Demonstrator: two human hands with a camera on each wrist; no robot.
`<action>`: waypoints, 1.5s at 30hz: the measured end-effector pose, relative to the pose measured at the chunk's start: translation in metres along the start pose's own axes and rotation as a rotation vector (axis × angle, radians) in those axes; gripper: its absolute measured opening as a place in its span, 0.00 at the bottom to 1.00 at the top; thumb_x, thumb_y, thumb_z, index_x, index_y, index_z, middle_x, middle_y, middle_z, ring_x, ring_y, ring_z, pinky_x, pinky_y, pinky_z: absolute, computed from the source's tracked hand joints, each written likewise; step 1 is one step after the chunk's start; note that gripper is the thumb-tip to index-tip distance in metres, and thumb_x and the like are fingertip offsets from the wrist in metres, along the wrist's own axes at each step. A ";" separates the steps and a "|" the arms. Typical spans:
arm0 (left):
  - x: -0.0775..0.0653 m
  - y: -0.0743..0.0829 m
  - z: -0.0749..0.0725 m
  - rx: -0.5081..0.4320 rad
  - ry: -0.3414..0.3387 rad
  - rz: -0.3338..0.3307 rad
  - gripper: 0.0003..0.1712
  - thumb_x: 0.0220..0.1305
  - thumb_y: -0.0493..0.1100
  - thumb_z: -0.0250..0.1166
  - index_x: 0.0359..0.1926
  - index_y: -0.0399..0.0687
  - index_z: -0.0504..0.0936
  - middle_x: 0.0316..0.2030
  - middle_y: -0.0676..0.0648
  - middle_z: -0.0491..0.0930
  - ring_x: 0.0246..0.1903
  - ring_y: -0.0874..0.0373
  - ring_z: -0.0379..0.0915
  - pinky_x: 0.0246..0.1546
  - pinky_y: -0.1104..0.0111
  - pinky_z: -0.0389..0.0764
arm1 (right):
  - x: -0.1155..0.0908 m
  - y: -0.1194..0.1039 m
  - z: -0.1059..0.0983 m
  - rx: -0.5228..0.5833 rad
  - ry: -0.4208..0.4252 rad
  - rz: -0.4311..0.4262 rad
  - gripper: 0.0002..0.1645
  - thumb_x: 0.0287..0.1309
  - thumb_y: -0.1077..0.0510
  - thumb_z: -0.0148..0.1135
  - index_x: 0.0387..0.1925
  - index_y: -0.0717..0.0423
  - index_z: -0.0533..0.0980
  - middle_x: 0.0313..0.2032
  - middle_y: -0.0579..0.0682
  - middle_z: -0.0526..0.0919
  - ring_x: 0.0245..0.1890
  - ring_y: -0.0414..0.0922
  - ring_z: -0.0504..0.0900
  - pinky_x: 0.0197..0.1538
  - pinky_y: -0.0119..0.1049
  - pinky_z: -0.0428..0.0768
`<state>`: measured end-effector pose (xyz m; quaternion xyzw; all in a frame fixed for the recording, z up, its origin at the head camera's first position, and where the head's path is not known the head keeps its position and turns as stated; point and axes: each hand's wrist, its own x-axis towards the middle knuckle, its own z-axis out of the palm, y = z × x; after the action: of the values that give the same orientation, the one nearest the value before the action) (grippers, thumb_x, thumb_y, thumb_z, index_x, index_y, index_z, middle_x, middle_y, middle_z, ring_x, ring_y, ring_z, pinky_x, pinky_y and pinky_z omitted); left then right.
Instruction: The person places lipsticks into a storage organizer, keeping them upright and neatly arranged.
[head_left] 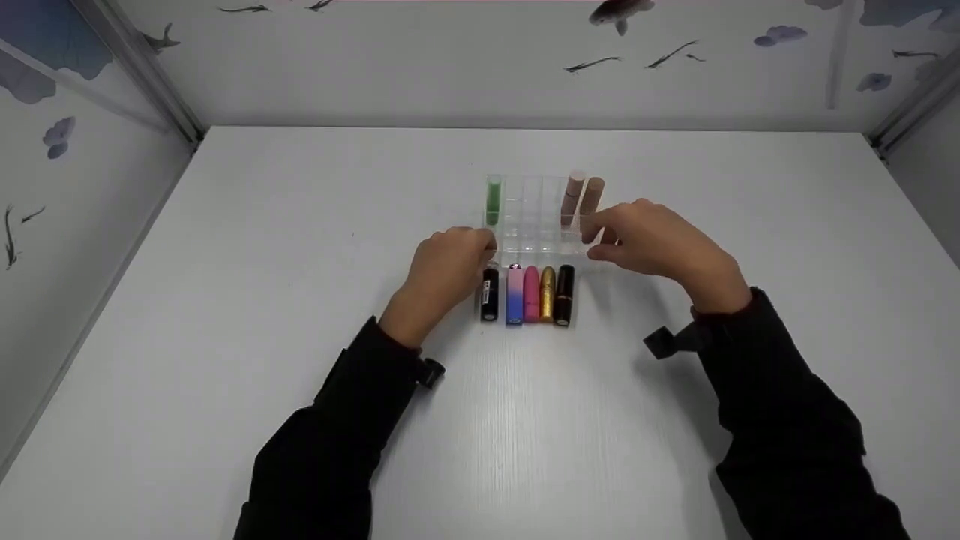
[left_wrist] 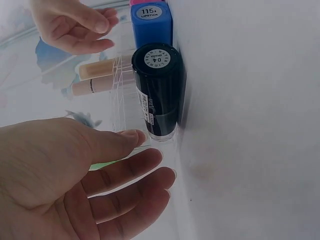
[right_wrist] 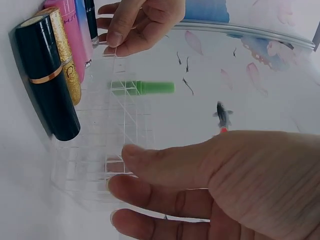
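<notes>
A clear lipstick organizer (head_left: pixel 533 245) with rows of compartments stands on the table. My left hand (head_left: pixel 450 262) pinches its front left corner between thumb and fingers. At the right end my right hand (head_left: pixel 656 238) holds the side wall, thumb and index finger on either side of it in the right wrist view. A green tube (head_left: pixel 493 201) stands in the back left compartment. Two tubes, one pinkish (head_left: pixel 572 196) and one tan (head_left: pixel 592 195), lean at the back right. Just under my left hand lies a black lipstick (head_left: pixel 490 294), labelled 04 at its end in the left wrist view.
In front of the organizer lie a pink-and-blue lipstick (head_left: pixel 514 294), a bright pink one (head_left: pixel 532 294), a gold one (head_left: pixel 547 294) and a black one with a gold band (head_left: pixel 564 294). White panels with fish and flower prints border the white table (head_left: pixel 300 225).
</notes>
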<state>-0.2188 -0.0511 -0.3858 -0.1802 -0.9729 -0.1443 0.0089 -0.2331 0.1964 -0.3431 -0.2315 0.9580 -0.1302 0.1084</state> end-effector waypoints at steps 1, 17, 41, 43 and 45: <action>0.000 0.000 0.000 0.000 0.000 0.000 0.10 0.67 0.42 0.57 0.44 0.49 0.84 0.36 0.49 0.84 0.33 0.58 0.78 0.33 0.66 0.79 | 0.000 0.001 0.001 -0.007 -0.012 0.011 0.10 0.56 0.59 0.64 0.42 0.55 0.82 0.34 0.52 0.86 0.33 0.45 0.83 0.39 0.42 0.80; 0.000 0.000 -0.001 0.001 0.010 -0.006 0.10 0.66 0.42 0.59 0.45 0.50 0.84 0.37 0.49 0.84 0.34 0.58 0.78 0.37 0.66 0.79 | 0.006 0.007 0.008 -0.030 -0.041 0.036 0.09 0.56 0.60 0.65 0.39 0.54 0.85 0.33 0.48 0.87 0.31 0.42 0.80 0.40 0.42 0.79; 0.001 0.001 -0.003 0.007 0.052 0.003 0.09 0.64 0.40 0.61 0.41 0.49 0.86 0.34 0.50 0.84 0.33 0.58 0.78 0.36 0.67 0.79 | 0.005 0.005 0.011 0.020 -0.007 0.032 0.05 0.54 0.64 0.64 0.32 0.57 0.85 0.27 0.51 0.86 0.25 0.41 0.80 0.31 0.34 0.75; 0.001 0.000 -0.004 0.003 0.044 0.009 0.09 0.64 0.40 0.61 0.42 0.49 0.86 0.34 0.49 0.84 0.34 0.58 0.79 0.37 0.67 0.79 | 0.005 0.005 0.011 0.031 -0.010 0.032 0.05 0.54 0.65 0.64 0.30 0.57 0.84 0.27 0.52 0.86 0.24 0.41 0.80 0.30 0.33 0.74; 0.001 -0.001 -0.005 -0.001 0.033 0.016 0.09 0.64 0.40 0.61 0.42 0.48 0.86 0.34 0.49 0.84 0.34 0.57 0.79 0.38 0.66 0.79 | 0.004 0.004 0.010 0.044 -0.017 0.036 0.05 0.55 0.65 0.63 0.30 0.58 0.84 0.27 0.52 0.85 0.24 0.41 0.81 0.29 0.33 0.74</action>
<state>-0.2200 -0.0529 -0.3814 -0.1855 -0.9712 -0.1476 0.0259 -0.2358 0.1955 -0.3545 -0.2131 0.9579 -0.1473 0.1239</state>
